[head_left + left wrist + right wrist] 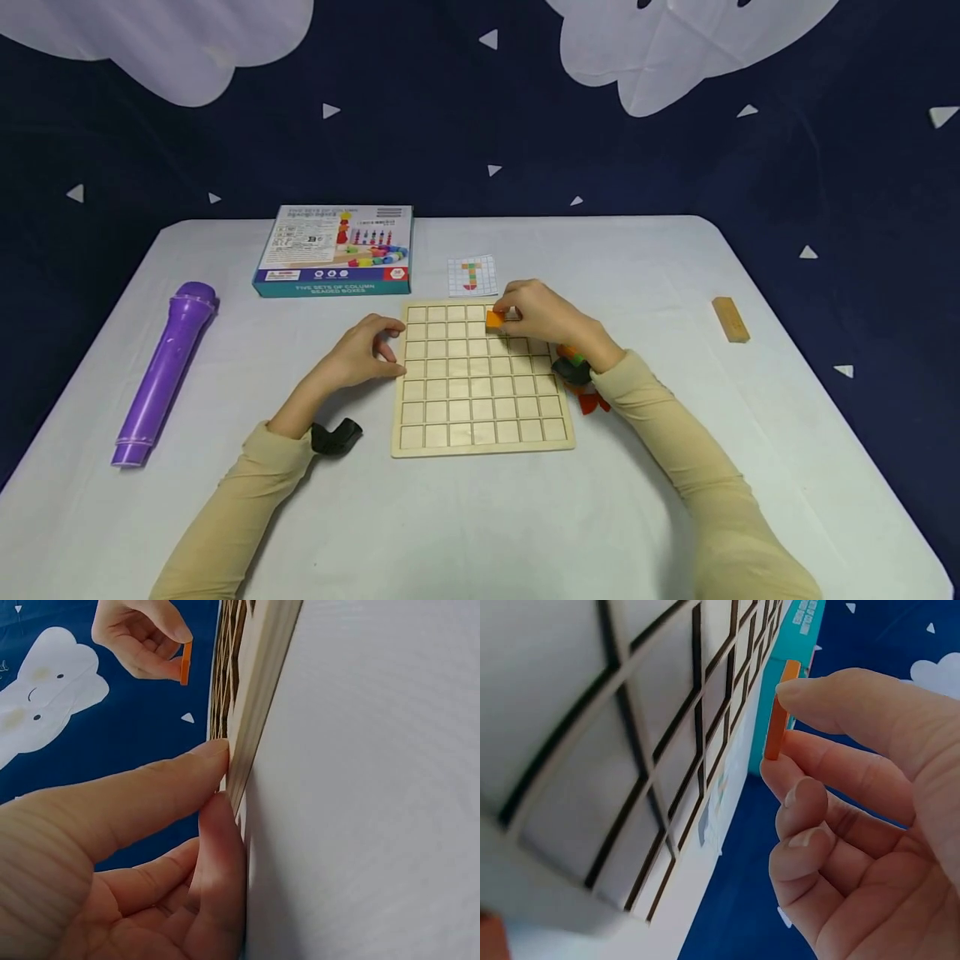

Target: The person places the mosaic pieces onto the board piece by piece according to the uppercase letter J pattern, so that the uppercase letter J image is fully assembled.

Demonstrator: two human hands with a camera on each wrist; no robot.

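Observation:
My right hand [542,312] pinches a thin orange square tile [494,320] over the far part of a pale wooden grid board [480,454]. In the right wrist view, thumb and forefinger hold the orange tile [778,724] on edge, with the other fingers curled. At the board's left side, my left hand [362,354] rests its fingertips against the rim, thumb and forefinger spread along it. The left wrist view shows these fingertips [214,750] right at the board's edge. Behind the board lies a small pattern card [472,276] with a coloured figure on a grid.
Red, orange and green pieces [588,402] lie by the board's right side, partly hidden under the right wrist. A flat printed box [333,250] lies at back left. A purple tube [165,375] lies far left, and a small wooden block [731,320] far right.

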